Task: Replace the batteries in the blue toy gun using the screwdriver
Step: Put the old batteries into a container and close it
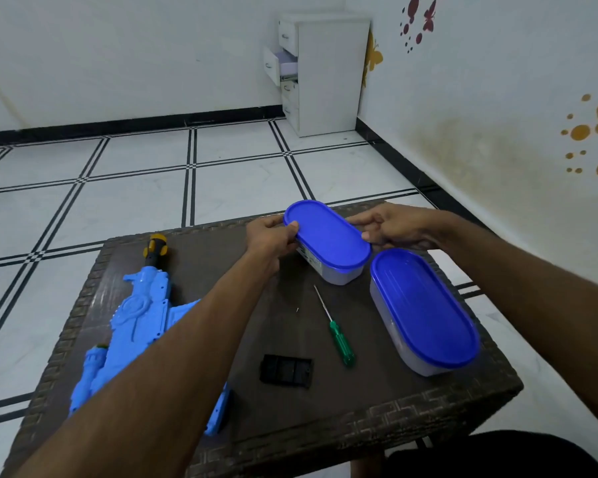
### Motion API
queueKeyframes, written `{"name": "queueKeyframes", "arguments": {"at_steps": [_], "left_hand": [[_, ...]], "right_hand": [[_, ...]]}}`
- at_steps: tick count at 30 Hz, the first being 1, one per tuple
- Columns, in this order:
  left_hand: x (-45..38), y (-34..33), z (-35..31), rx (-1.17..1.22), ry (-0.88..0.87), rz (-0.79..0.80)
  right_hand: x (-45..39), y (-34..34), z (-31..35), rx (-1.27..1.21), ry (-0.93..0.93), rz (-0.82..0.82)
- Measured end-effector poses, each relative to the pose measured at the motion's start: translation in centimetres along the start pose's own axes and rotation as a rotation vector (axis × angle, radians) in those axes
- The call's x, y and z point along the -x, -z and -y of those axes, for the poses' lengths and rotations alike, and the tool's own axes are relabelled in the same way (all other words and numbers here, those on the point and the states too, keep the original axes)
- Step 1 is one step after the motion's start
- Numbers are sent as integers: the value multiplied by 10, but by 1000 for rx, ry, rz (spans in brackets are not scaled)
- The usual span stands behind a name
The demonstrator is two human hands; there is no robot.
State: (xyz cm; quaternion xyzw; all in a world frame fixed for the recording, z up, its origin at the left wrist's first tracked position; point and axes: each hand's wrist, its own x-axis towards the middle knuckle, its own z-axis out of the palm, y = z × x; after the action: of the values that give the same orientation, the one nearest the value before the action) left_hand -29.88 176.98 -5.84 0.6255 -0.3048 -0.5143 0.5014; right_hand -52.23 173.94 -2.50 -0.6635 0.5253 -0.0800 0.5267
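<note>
The blue toy gun (135, 315) lies on the left of the dark table (325, 419), partly hidden under my left forearm. Its black battery cover (286, 370) lies loose in the middle, with a tiny screw (297, 309) farther back. A green-handled screwdriver (335, 331) rests beside them. My left hand (271, 238) and my right hand (390, 227) grip the two ends of a blue-lidded oval container (327, 241) at the table's far edge; its lid is on.
A second, larger blue-lidded container (425, 312) stands on the table's right side. A white drawer cabinet (321, 74) with one drawer open stands in the far corner of the tiled floor. A wall runs along the right.
</note>
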Motion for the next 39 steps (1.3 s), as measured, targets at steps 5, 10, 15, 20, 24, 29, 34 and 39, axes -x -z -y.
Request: {"name": "queueKeyframes", "arguments": {"at_steps": [5,10,15,20,24,29,34,39], "left_hand": [[-1,-4,-3,-11,38,-31],[1,-6,-5,-21,62,-38],[0,-8,-5,-29,65,-61],[-7,-26,-5,-65,-2,-119],[-4,-51,-8,-131,-67,-16],[2,-71,-6,-212,-105,78],[14,-64,-3,-215,-109,97],[28,-24,-2,-326,-210,142]], "right_hand": [[-1,1,-1,26,-147,-104],[-9,-4,9,80,-251,-113],[-4,-8,16,103,-229,-221],[-3,-1,11,2,-141,-309],[3,15,-2,-15,-123,-412],[11,28,-18,-66,-137,-441],[17,18,-15,14,-119,-505],[25,-2,4,377,-10,-781]]}}
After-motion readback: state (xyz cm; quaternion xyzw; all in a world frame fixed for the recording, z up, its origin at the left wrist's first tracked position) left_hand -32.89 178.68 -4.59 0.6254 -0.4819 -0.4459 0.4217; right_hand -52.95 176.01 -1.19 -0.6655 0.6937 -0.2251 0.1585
